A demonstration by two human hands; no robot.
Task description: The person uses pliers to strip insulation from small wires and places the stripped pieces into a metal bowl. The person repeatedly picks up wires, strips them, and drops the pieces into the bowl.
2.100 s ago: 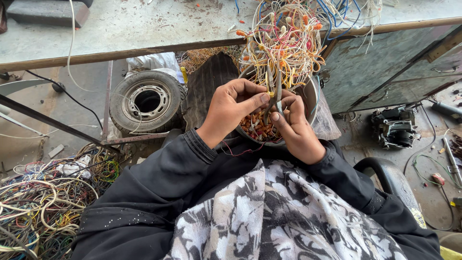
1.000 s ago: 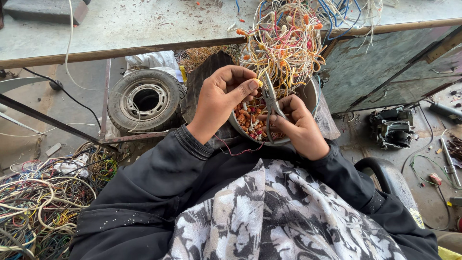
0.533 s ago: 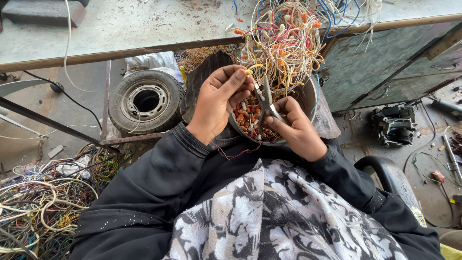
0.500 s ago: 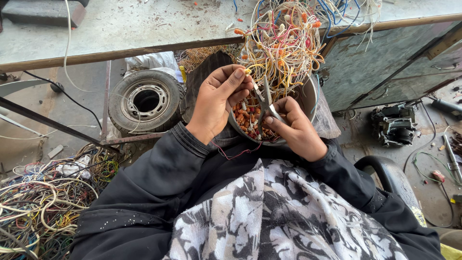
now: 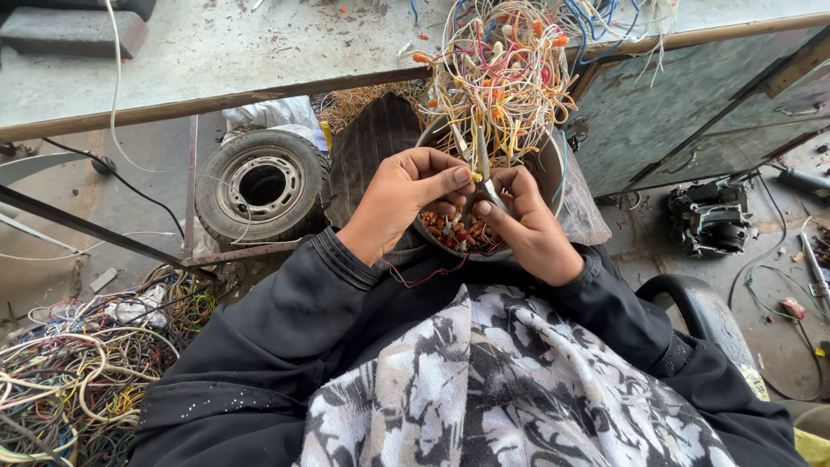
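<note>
A worn workbench (image 5: 225, 52) is spanning the scene beyond the hands. The left hand (image 5: 406, 195) is pinching a wire end from the wire bundle (image 5: 501, 69) just above. The right hand (image 5: 527, 225) is gripping metal cutters (image 5: 484, 177) over the bowl (image 5: 553, 169) beneath both hands.

Concrete floor (image 5: 130, 186) w/ old tyre (image 5: 262, 183), metal bench (image 5: 216, 52) above, daylight.

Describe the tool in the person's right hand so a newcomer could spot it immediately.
Find the tangle of wires hanging off the bench edge, then the bowl below it. Over that bowl, the right hand grips metal cutters: the only rigid grey thing among soft coloured strands.
</note>
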